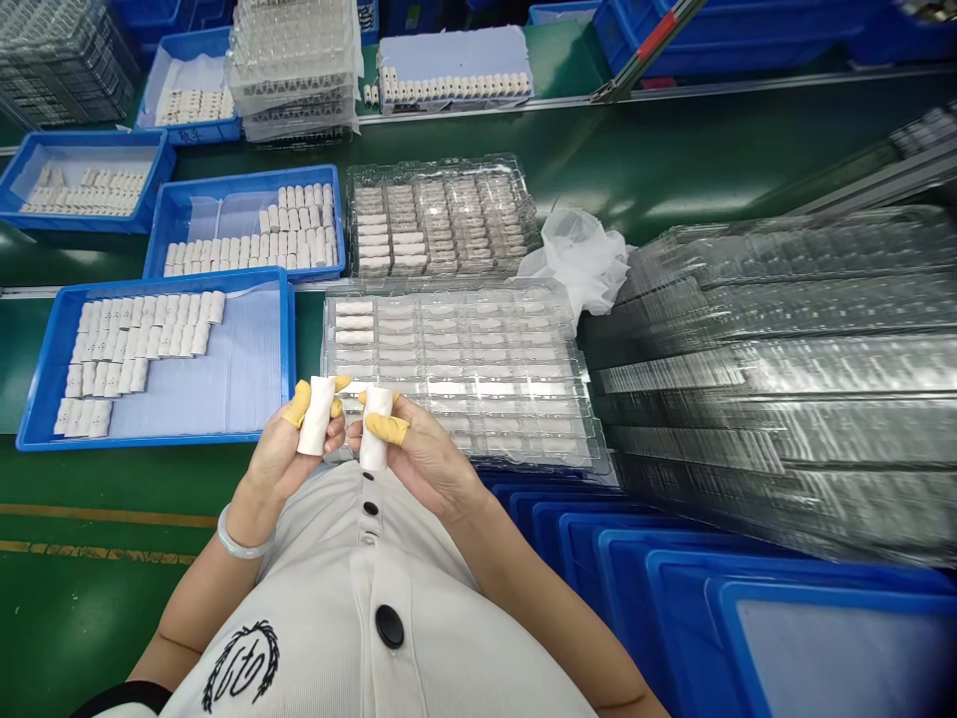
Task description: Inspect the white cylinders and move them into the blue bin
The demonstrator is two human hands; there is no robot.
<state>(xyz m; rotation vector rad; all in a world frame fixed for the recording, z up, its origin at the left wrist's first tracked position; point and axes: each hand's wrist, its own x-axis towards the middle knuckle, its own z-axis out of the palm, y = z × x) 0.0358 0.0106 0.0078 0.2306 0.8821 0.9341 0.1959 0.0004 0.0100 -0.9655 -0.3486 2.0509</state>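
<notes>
My left hand [288,439], with yellow finger cots, is closed around a white cylindrical piece [317,414] held nearly upright. A second white cylindrical piece [375,454] is gripped in my right hand [426,454], the cot-covered thumb lying across it. Both pieces are held side by side, a little apart, in front of my shirt. Just beyond my hands lies a clear plastic tray [590,424] with rows of white pieces in its slots. To the left, a blue bin [288,364] lined with pale paper holds rows of similar white pieces.
Behind stand more blue bins [340,224] of white pieces and another filled clear tray [441,219]. Crumpled white film [579,259] lies beside the trays. Tall stacks of clear trays [778,379] rise at the right, above nested blue bins [673,568].
</notes>
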